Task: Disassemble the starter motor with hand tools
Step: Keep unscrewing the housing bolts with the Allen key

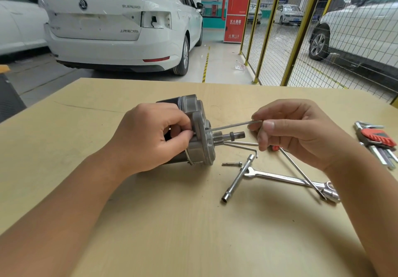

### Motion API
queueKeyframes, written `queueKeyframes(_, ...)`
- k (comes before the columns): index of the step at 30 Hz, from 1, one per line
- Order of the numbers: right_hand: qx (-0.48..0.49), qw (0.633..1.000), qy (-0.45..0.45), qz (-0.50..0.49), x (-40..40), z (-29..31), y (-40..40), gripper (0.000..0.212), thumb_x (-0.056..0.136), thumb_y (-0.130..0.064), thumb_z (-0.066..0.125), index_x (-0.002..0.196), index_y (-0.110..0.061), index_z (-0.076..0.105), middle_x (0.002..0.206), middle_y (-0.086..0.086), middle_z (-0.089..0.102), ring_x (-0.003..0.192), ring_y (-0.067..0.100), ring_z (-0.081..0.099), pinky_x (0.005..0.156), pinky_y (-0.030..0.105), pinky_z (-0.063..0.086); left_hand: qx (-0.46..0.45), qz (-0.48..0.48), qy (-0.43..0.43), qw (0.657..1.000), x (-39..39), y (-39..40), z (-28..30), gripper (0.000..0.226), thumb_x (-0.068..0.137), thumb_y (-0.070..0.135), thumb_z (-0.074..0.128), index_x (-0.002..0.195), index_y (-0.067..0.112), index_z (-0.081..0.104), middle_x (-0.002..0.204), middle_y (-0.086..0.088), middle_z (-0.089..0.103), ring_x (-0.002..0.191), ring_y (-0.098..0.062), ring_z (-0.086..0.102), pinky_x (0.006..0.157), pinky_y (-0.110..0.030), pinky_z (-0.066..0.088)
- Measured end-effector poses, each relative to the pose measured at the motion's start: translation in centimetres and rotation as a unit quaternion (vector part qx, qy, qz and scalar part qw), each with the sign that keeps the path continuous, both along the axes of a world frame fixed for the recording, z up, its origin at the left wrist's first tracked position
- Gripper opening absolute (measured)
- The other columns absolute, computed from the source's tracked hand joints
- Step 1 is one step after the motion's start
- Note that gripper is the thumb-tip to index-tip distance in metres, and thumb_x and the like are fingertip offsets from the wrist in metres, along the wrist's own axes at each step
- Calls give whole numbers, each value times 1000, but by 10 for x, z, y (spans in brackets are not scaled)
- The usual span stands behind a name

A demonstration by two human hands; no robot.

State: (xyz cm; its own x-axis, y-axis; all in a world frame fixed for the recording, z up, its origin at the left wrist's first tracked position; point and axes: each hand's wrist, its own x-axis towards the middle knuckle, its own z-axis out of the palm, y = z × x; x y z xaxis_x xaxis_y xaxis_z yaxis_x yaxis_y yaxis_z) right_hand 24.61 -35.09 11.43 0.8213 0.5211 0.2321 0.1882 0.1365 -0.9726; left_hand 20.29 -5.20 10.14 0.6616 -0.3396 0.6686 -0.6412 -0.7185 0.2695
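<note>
The starter motor [200, 134] lies on its side on the wooden table [172, 222], its grey flange and pinion shaft [233, 135] pointing right. My left hand [150, 138] grips the motor body from the left. My right hand [301, 132] pinches the bent end of a thin hex key [232, 125]. The key's long arm runs left, and its tip meets the flange face just above the shaft.
Loose on the table right of the motor: another hex key [243, 146], a small bolt [231, 163], a T-handle socket wrench [237, 179], a combination wrench [290, 179], a screwdriver [301, 172]. A hex key set in a red holder [377, 141] lies far right. Cars and a yellow mesh fence stand beyond.
</note>
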Motion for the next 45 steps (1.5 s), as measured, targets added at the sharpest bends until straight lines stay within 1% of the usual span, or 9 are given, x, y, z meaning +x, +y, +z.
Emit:
queueKeyframes(4, -33, 999, -1, -25, 3, -5, -1, 37, 63, -5, 84, 99, -7, 78, 82, 24, 70, 55, 28, 66, 54, 30, 55, 1, 0, 2, 1000, -1, 0, 0, 9, 83, 19, 71, 74, 17, 73, 66, 9, 58, 59, -2, 48, 53, -32, 41)
queueKeyframes(10, -104, 990, 23, -93, 7, -10, 4, 39, 61, -23, 87, 92, 0, 76, 67, 22, 62, 48, 26, 52, 48, 32, 49, 3, -1, 2, 1000, -1, 0, 1, 10, 84, 19, 71, 74, 17, 73, 66, 9, 59, 59, -2, 48, 53, -32, 41)
queueKeyframes(19, 54, 996, 1, -67, 1, -5, 10, 22, 71, -17, 80, 89, -5, 76, 76, 20, 70, 48, 21, 53, 50, 30, 47, 3, 2, 1, 1000, 0, 0, 1, 10, 83, 18, 71, 73, 17, 73, 66, 8, 58, 58, -4, 48, 51, -36, 43)
queueKeyframes(22, 82, 993, -9, -80, 1, -6, 11, 23, 78, -8, 73, 101, -5, 73, 81, 19, 72, 51, 23, 56, 53, 33, 49, 5, 0, 2, 1000, 0, 0, 1, 10, 83, 18, 72, 74, 16, 73, 66, 7, 59, 59, -5, 50, 52, -36, 44)
queueKeyframes(26, 90, 993, -1, -76, 2, -7, 9, 19, 85, -16, 68, 100, -4, 71, 87, 20, 73, 51, 22, 61, 56, 35, 50, 1, -3, 2, 1000, 0, 1, 0, 9, 83, 18, 72, 74, 16, 73, 67, 7, 60, 59, -6, 50, 52, -37, 44)
queueKeyframes(33, 104, 993, 13, -61, 3, -9, 8, 24, 75, 0, 72, 99, -7, 72, 89, 16, 77, 51, 21, 65, 52, 32, 56, 3, -1, -2, 1000, 1, 0, 0, 9, 83, 19, 72, 74, 17, 72, 66, 9, 59, 58, -6, 49, 52, -36, 44)
queueKeyframes(40, 99, 995, 8, -18, 2, -7, 8, 13, 79, -12, 74, 74, -2, 68, 92, 23, 74, 59, 26, 65, 60, 35, 57, 4, -2, -2, 1000, 1, 0, 0, 9, 83, 19, 72, 74, 18, 73, 66, 9, 60, 59, -6, 49, 52, -36, 43)
queueKeyframes(43, 64, 998, 4, -5, 3, -7, 5, 10, 79, -11, 79, 79, -2, 73, 90, 22, 73, 61, 26, 64, 61, 34, 56, 4, -3, -3, 1000, 1, 0, 0, 9, 83, 19, 72, 74, 18, 73, 66, 9, 59, 59, -5, 50, 53, -35, 44)
queueKeyframes(45, 31, 999, 2, 16, 3, -4, 2, 29, 74, -16, 86, 92, 2, 73, 82, 20, 71, 62, 27, 62, 61, 32, 55, 4, -4, -3, 1000, 1, 1, 0, 9, 83, 19, 72, 74, 18, 73, 66, 9, 59, 59, -5, 50, 53, -36, 45)
